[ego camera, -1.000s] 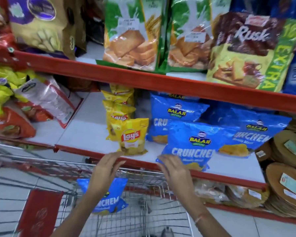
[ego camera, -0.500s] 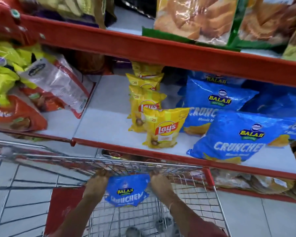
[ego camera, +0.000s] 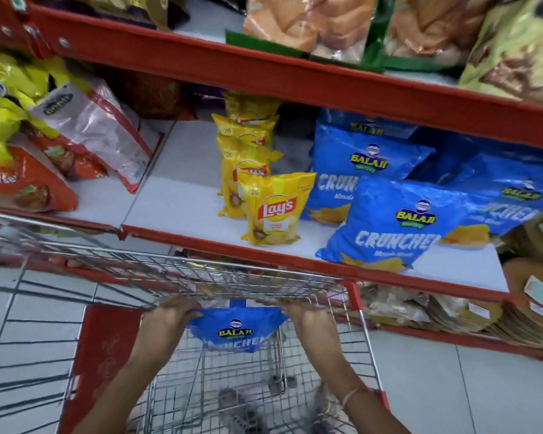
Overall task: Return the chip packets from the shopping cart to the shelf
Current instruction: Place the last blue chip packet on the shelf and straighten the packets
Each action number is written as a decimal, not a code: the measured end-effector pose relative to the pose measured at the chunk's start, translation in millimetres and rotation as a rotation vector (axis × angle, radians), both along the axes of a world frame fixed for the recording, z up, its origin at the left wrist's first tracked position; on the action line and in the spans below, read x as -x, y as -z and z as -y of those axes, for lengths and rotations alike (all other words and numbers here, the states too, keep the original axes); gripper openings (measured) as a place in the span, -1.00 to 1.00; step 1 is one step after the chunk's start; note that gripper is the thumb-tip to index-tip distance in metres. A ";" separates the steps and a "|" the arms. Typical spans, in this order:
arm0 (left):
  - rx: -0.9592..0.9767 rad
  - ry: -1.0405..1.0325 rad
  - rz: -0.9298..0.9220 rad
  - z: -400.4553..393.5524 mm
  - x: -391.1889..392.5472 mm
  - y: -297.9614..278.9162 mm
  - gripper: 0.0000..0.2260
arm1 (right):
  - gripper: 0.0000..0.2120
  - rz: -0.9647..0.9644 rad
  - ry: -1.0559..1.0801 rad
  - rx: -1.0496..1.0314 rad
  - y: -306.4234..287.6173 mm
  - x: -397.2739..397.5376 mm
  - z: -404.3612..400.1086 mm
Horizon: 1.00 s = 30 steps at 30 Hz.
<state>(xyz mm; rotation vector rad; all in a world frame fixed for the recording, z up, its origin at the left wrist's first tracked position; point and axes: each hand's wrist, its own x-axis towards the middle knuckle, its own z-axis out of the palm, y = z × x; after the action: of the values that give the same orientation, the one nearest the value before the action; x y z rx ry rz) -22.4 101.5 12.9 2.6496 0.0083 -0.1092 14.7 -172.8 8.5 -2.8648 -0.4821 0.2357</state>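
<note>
A blue Balaji Crunchex packet [ego camera: 236, 330] hangs inside the wire shopping cart [ego camera: 176, 274], just below its front rim. My left hand [ego camera: 170, 317] grips the packet's left top corner and my right hand [ego camera: 304, 314] grips its right top corner. On the white shelf [ego camera: 176, 195] above the cart, another blue Crunchex packet [ego camera: 392, 223] leans at the front edge, with more blue packets [ego camera: 358, 164] behind it. A row of yellow Lay's packets [ego camera: 273, 208] stands to their left.
Red shelf rails [ego camera: 295, 73] run above and below the white shelf. Orange, yellow and silver snack bags [ego camera: 85, 130] fill the left side. Toast and rusk packs [ego camera: 311, 23] sit on the upper shelf. Round brown discs [ego camera: 533, 292] are stacked at the right. A second cart [ego camera: 19, 324] stands left.
Both hands dropped from the shelf's front edge, where the right one left a blue packet, into the cart and took hold of the blue packet there. The view tilted down.
</note>
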 end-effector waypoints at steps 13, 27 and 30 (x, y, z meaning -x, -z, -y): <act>0.330 0.148 0.392 187.2 -38.8 -157.7 -0.64 | -0.82 0.598 0.276 -0.639 -164.4 -2.4 199.6; 0.240 0.361 0.487 403.8 -147.3 -208.7 -0.90 | -0.83 0.858 0.559 -0.595 -205.1 -77.3 390.0; 0.031 0.459 0.426 424.5 -169.9 -190.5 -0.91 | -0.87 0.828 0.592 -0.472 -187.6 -89.4 402.8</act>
<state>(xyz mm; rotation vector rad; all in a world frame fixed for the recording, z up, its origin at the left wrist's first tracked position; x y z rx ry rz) 147.6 -323.0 203.5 2.5419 -0.7329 0.3026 104.0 -575.6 196.1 -2.3665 0.1949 -1.0331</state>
